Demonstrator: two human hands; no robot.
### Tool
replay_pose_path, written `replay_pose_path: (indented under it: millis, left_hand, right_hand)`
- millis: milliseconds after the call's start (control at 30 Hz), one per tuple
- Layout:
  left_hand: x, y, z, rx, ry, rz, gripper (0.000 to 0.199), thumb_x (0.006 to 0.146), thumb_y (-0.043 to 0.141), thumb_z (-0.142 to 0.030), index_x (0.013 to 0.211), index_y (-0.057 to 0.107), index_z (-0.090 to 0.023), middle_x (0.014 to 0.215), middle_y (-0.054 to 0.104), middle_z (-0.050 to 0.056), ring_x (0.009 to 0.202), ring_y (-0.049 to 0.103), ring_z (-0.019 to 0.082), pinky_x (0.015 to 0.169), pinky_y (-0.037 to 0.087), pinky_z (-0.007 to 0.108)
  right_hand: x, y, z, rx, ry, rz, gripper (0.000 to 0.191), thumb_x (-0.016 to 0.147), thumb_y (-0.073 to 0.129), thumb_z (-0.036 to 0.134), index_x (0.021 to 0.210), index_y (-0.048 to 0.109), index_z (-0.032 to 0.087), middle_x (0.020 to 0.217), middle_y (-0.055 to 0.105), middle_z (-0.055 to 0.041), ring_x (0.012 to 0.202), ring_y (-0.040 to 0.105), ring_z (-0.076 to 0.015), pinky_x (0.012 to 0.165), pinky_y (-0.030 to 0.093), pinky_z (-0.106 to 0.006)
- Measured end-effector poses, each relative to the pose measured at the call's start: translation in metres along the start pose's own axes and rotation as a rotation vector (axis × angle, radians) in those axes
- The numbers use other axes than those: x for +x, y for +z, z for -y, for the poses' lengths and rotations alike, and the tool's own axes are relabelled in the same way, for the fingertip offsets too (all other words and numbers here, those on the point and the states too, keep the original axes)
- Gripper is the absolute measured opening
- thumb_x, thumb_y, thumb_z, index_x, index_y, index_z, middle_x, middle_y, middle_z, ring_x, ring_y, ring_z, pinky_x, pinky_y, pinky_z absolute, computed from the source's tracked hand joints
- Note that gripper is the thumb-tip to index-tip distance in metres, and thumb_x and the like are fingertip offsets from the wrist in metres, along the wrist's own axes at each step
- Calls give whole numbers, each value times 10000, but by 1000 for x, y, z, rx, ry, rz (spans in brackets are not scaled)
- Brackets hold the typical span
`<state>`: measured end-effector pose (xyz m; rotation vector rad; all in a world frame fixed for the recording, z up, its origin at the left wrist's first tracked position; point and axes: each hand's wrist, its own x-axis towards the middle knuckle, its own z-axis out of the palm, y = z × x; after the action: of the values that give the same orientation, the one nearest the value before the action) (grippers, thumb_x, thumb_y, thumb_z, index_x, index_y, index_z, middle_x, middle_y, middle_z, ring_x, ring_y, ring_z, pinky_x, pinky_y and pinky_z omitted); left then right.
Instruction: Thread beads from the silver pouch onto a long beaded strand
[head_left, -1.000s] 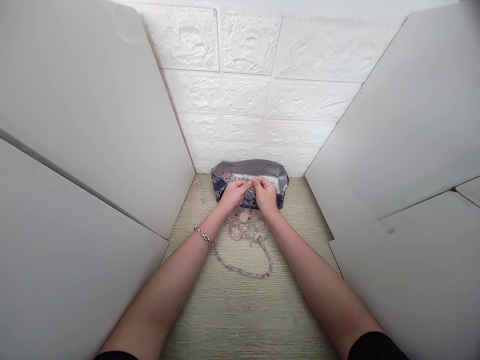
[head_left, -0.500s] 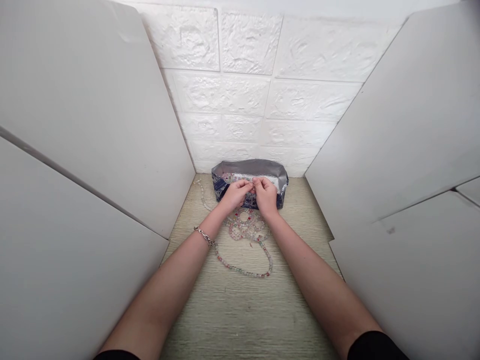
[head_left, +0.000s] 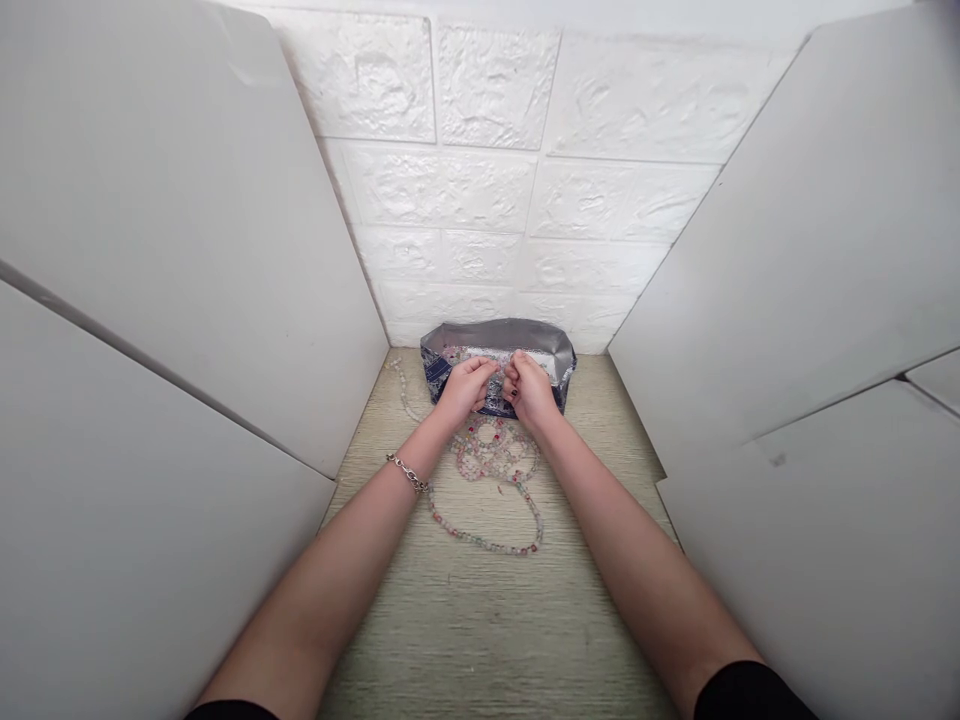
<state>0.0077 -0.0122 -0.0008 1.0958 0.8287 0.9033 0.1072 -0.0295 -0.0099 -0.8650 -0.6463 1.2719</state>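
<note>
My left hand (head_left: 469, 386) is closed in a pinch over the front of an open blue bag (head_left: 435, 375) with a silvery lining. Just to its right, my right hand (head_left: 529, 386) is also pinched, with a small gap between the two. What the fingertips hold is too small to make out. Inside the bag, small pale and pink items show partly behind the hands. Strings of pastel and red beads (head_left: 487, 545) lie on the surface below the bag, one in a wide loop. A pale strand (head_left: 405, 392) curves at the bag's left.
A white brick-textured wall (head_left: 480, 185) stands right behind the bag. Grey-white panels flank both sides, the left panel (head_left: 187, 200) and the right panel (head_left: 810, 250). A greenish wood-grain surface (head_left: 480, 630) runs between them.
My hands have moved slightly apart; the fingertips were together before. My right hand has turned a little, showing its curled fingers. The bag and beads lie nearly as before.
</note>
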Motion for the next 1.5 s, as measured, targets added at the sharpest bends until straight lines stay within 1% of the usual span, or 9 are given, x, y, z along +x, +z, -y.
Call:
replay_pose_path:
  millis: [133, 267, 433, 767, 1000, 1167, 1333, 1500]
  left_hand:
    - [0, 0, 1, 31, 23, -9, 142, 684, 533, -284, 676, 457, -163, 357, 245, -110, 266, 176, 4, 287, 130, 152]
    - [-1, 1, 0, 86, 36, -14, 154, 682, 534, -299, 667, 471, -159, 312, 268, -107, 250, 182, 12, 281, 133, 156]
    - [-2, 3, -1, 88, 30, -7, 153, 684, 534, -300, 670, 478, -158, 302, 265, -112, 244, 177, 10, 285, 128, 154]
    - [-2, 3, -1, 104, 18, -13, 149, 675, 545, -288, 644, 477, -158, 305, 266, -109, 246, 180, 8, 289, 129, 159]
    - [-3, 4, -1, 96, 21, -16, 149, 672, 549, -289, 650, 484, -157, 303, 267, -109, 248, 180, 6, 296, 125, 160]
    - [-3, 5, -2, 105, 29, -31, 144, 674, 543, -287, 650, 483, -158, 295, 267, -108, 246, 181, 11, 293, 132, 160]
    - [-3, 4, -1, 108, 29, -31, 139, 675, 538, -281, 645, 474, -161, 299, 272, -108, 245, 181, 12, 286, 136, 159]
    - [-3, 3, 0, 106, 37, -29, 140, 679, 533, -284, 645, 471, -163, 304, 270, -109, 248, 180, 11, 283, 143, 155]
  right_hand:
    - [-1, -1, -1, 85, 37, 53, 302, 643, 611, 355, 611, 365, 181, 437, 239, 100, 331, 218, -20, 322, 186, -162]
    - [-1, -2, -3, 156, 109, 63, 228, 678, 579, 365, 722, 483, 163, 407, 202, 110, 323, 182, -18, 319, 180, -154]
    - [-2, -2, -2, 163, 135, 66, 237, 696, 559, 384, 754, 516, 159, 403, 206, 107, 315, 189, -17, 312, 186, -151]
    - [-1, -2, -4, 157, 140, 76, 249, 708, 542, 396, 762, 550, 154, 410, 200, 102, 317, 191, -15, 307, 189, -146]
    - [1, -3, -5, 155, 140, 70, 246, 707, 542, 401, 760, 542, 160, 411, 202, 102, 318, 192, -17, 309, 197, -148]
    - [0, -3, -5, 173, 112, 71, 216, 688, 571, 372, 757, 525, 172, 407, 198, 106, 321, 195, -18, 317, 205, -144]
    - [0, -5, -6, 246, 127, 108, 207, 668, 599, 331, 779, 521, 175, 419, 215, 106, 336, 204, -18, 325, 219, -137]
    - [0, -6, -7, 273, 150, 143, 189, 670, 600, 312, 778, 522, 178, 425, 209, 103, 343, 207, -18, 327, 225, -132]
